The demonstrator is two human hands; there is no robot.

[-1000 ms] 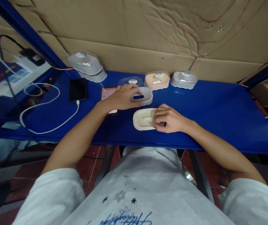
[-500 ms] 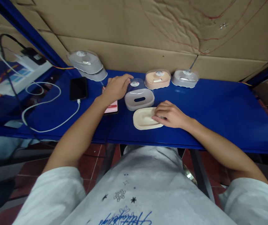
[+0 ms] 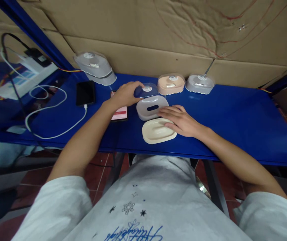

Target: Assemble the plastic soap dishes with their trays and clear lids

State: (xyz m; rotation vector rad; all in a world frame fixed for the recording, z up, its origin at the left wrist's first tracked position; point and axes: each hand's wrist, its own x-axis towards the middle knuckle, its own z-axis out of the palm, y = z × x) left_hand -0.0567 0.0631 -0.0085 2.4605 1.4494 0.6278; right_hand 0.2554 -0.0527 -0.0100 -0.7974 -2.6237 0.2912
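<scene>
My left hand grips the left end of a clear plastic lid with a round white sticker, fingers at the far edge and thumb at the near one. Just in front of the lid is a grey oval tray with a dark slot in its middle. Nearer to me lies a cream oval dish with a raised centre, slightly tilted. My right hand is open, its outstretched fingers over the right end of the grey tray and its thumb at the cream dish's rim.
Lidded oval boxes, one peach and one grey, stand along the cardboard wall. Stacked grey boxes are at back left. A pink-screened phone lies under my left wrist; a black phone with a white cable sits further left.
My right hand has moved from inside the cream dish up to the grey tray, its fingers stretching out. My left hand has closed round the clear lid's end. The cream dish has tilted slightly.
</scene>
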